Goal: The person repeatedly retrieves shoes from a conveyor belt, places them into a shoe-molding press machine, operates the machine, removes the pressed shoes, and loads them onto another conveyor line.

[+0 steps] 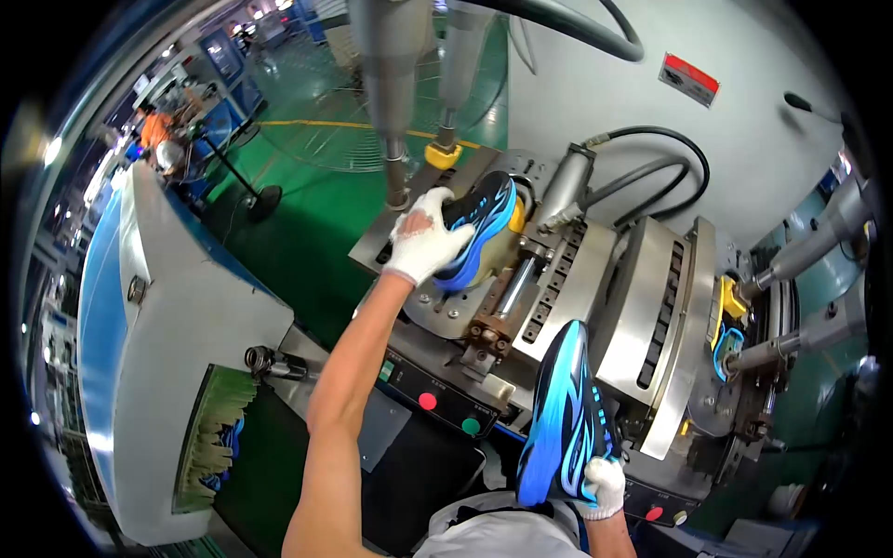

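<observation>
My left hand point(426, 240), in a worn white glove, grips a black and blue sneaker point(480, 249) at the left station of the machine. The thumb lies across the sneaker's side, and the other fingers curl around its far side, partly hidden. Behind that sneaker is a yellow pad point(518, 216). Close to my body, my right hand point(605, 488), also gloved, holds a second sneaker point(563, 418) by one end. This sneaker has a blue and turquoise sole side and points away from me, in front of the metal blocks point(642, 302).
Red and green buttons point(428, 401) line the machine's front edge. Press cylinders point(386, 93) hang above the left station. A blue-edged shoe point(730, 352) shows partly at the right station. At left, a strip curtain point(219, 437) covers a housing's opening. Someone in orange point(155, 128) is far back.
</observation>
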`<action>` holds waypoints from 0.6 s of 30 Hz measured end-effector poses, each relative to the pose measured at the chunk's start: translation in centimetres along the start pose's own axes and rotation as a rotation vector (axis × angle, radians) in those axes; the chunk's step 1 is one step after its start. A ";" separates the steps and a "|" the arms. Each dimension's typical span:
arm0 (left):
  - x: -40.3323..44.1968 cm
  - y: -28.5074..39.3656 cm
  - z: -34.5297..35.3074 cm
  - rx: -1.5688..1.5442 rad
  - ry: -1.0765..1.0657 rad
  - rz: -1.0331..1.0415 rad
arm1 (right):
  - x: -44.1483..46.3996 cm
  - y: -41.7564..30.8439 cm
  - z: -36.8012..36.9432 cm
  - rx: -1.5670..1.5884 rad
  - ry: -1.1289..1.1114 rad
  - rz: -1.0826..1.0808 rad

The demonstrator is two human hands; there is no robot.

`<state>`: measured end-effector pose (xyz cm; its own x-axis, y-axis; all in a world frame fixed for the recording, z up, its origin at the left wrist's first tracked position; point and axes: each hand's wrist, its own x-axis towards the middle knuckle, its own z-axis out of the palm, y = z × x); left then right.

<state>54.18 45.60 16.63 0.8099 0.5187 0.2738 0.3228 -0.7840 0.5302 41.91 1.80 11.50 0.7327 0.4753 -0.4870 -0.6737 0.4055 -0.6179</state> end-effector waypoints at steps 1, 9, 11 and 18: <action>-2.6 -0.8 -1.8 -0.067 0.121 0.066 | 1.2 -0.2 2.6 0.058 -0.020 0.013; -29.1 -9.9 -8.4 -0.158 0.333 -0.228 | 21.7 0.1 20.7 -0.060 -0.335 -0.125; -35.5 -11.3 -8.3 -0.110 0.311 -0.409 | 28.6 0.0 22.8 -0.145 -0.277 -0.039; -51.6 -11.1 -4.2 0.093 0.336 -0.988 | 50.2 4.3 18.2 -1.670 0.252 -0.771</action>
<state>6.70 28.95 0.01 -0.0079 0.9995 -0.0309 0.8145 0.0244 0.5796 74.03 41.61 -4.41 0.8939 0.4061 0.1899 0.4410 -0.7201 -0.5357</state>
